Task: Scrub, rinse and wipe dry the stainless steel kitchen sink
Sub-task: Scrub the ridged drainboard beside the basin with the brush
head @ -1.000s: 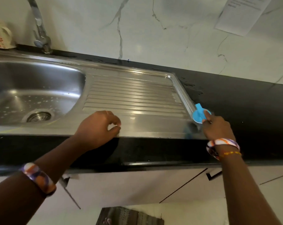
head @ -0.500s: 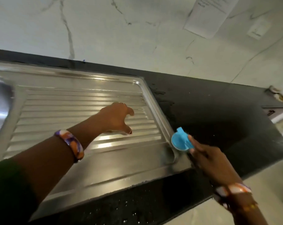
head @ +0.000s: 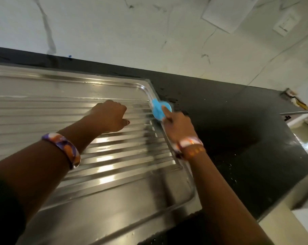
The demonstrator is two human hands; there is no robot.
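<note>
the right hand (head: 178,124) grips a blue scrubber (head: 160,108), its fingers curled round it with one finger laid along the top; the scrubber sits on the raised right rim of the sink's ribbed drainboard (head: 79,103), just where steel meets the black counter (head: 238,121); the left hand (head: 110,117) rests on the ribs near the scrubber, fingers curled in and holding nothing (the basin itself is out of view, off to the left); this looks like the scrubbing stage along the edge seam, with rinsing and drying not yet done; the risk from here: the rim is narrow and looks wet, so a hard stroke could slip the scrubber onto the counter and push dirty water there; the bracing left hand could also slide on the wet ribs.
</note>
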